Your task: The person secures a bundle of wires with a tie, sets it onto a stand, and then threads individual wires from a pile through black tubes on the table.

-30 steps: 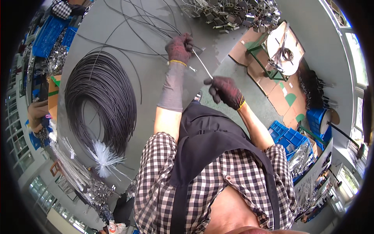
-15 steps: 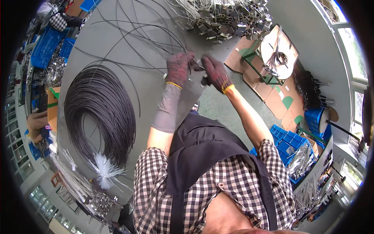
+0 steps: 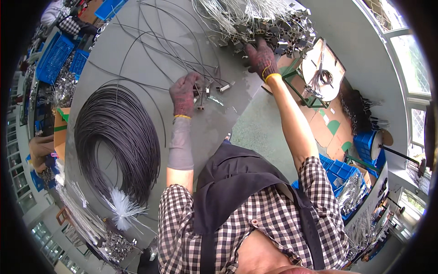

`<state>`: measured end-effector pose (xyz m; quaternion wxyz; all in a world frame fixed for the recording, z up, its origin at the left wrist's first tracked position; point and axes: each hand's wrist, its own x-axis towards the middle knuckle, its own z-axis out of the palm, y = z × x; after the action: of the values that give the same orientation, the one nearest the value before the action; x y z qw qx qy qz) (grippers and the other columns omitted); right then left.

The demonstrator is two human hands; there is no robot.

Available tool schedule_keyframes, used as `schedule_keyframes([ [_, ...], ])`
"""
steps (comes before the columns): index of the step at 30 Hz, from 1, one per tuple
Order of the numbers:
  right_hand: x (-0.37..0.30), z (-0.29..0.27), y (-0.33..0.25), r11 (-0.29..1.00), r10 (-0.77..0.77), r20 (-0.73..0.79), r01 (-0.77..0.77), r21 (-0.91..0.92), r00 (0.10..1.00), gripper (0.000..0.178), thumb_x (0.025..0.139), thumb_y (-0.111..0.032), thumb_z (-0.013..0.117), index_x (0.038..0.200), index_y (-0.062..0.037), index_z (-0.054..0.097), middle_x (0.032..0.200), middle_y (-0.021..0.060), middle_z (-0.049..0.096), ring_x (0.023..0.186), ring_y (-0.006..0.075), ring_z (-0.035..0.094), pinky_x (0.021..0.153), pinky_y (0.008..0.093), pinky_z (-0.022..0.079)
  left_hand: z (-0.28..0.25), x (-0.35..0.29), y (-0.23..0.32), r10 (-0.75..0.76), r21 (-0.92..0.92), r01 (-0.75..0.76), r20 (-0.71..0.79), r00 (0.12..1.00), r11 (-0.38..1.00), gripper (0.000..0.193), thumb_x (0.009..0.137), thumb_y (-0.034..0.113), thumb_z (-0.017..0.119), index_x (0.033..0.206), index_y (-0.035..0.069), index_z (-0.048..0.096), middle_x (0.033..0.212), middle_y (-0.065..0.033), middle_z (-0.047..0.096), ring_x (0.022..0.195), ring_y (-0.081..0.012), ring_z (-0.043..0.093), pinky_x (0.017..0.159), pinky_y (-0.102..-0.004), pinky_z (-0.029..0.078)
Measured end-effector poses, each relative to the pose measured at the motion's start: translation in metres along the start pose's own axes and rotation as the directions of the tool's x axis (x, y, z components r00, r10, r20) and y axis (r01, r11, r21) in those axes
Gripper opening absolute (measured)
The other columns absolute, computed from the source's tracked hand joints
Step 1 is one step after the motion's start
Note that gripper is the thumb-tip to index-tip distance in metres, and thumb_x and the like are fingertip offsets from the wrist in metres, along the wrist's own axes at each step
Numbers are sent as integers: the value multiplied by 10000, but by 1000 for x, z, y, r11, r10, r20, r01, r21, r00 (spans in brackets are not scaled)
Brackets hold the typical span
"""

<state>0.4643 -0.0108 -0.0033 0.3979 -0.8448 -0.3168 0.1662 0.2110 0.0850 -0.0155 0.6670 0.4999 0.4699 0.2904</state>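
Note:
My left hand (image 3: 183, 95), in a dark red-stained glove with a grey sleeve, is closed on thin black cable (image 3: 175, 55) above the grey table. Beside its fingers lie small metal clip-like pieces (image 3: 223, 88), some at the cable ends. My right hand (image 3: 262, 59), gloved the same way, reaches to the near edge of a heap of small metal pieces with white strands (image 3: 278, 34). Its fingers are apart at the heap, their tips partly hidden among the pieces. A large coil of black cable (image 3: 137, 123) lies on the table to the left.
A tuft of white strands (image 3: 122, 208) sits by the coil's near end. To the right, a green-framed stand (image 3: 292, 77) carries a round board with black cable (image 3: 324, 75). Blue crates (image 3: 340, 171) stand at the right. Other people are at the far left.
My right hand has left the cable beside my left hand and moved away to the metal heap. My left hand has shifted left and nearer, and metal pieces now show on the table beside it.

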Motion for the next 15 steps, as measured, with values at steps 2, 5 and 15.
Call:
schedule_keyframes([
  [2, 24, 4, 2, 999, 7, -18, -8, -33, 1000, 468, 901, -339, 573, 1175, 35, 513, 936, 246, 662, 710, 323, 683, 569, 381, 541, -3, -11, 1, -159, -234, 188, 134, 978, 954, 207, 909, 247, 656, 954, 48, 690, 778, -51, 686, 624, -134, 656, 522, -248, 506],
  [5, 36, 10, -11, 984, 145, -90, -153, -95, 985, 542, 789, -445, 631, 987, 59, 655, 972, 328, 631, 950, 458, 616, 855, 465, 478, -3, -36, -17, -169, -325, 307, 390, 905, 894, 229, 914, 204, 649, 1064, 31, 629, 884, -64, 676, 724, -162, 674, 584, -282, 561],
  [15, -66, 6, 21, 974, -20, 60, 33, -224, 998, 385, 874, -366, 545, 880, 2, 658, 780, 219, 665, 749, 362, 660, 719, 425, 516, 26, -140, -54, -504, 87, 714, 768, 396, 695, 298, 876, 55, 650, 1152, -29, 577, 975, -112, 665, 869, -219, 678, 779, -312, 569],
])
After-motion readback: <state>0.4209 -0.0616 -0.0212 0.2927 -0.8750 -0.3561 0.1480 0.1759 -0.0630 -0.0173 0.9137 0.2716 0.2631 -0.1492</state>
